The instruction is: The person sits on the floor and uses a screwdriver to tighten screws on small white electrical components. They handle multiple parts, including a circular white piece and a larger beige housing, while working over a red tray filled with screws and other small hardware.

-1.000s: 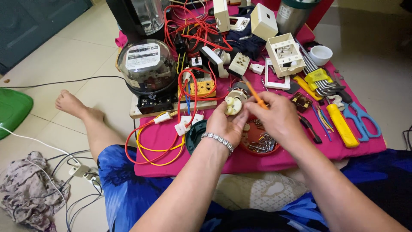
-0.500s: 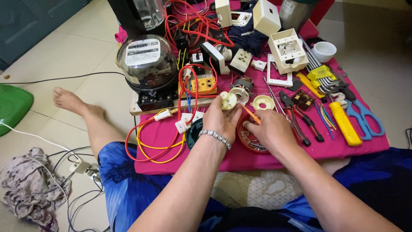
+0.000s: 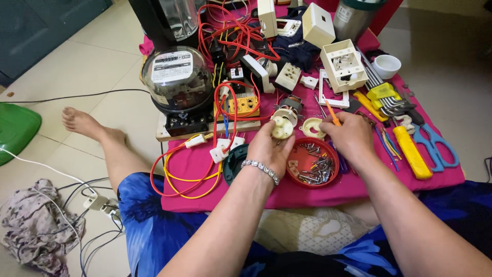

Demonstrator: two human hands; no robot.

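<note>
Far left on the pink cloth (image 3: 359,184) stands a domed electricity meter (image 3: 177,77) on a wooden board (image 3: 169,134); a pale rectangular label with a dark band sits under its clear dome (the print is too small to make out). Just right of it, red and yellow wires (image 3: 179,177) loop down toward the near edge and end in small white connectors (image 3: 221,150), beside a yellow terminal block (image 3: 241,105).

The left hand (image 3: 269,149), a beaded bracelet (image 3: 261,169) at its wrist, is closed around a round cream plug body (image 3: 282,127), holding it up just above the cloth near the middle. Half hidden under that hand lies a dark green round cover (image 3: 233,164).

Immediately right, between the two hands, a shallow red lid (image 3: 312,163) holds a heap of small metal screws (image 3: 315,166) and a tan plastic bit. A cream ring-shaped part (image 3: 311,127) lies just beyond it.

The right hand (image 3: 351,136) is pinched on an orange-handled screwdriver (image 3: 332,113), tip pointing far, resting at the lid's right rim.

Farther off are a cream open switch box (image 3: 343,64), a white square box (image 3: 318,24) and a small white cup (image 3: 386,65). To the right lie a set of hex keys in a yellow holder (image 3: 384,95), a yellow-handled tool (image 3: 412,154) and blue-handled scissors (image 3: 435,146).
</note>
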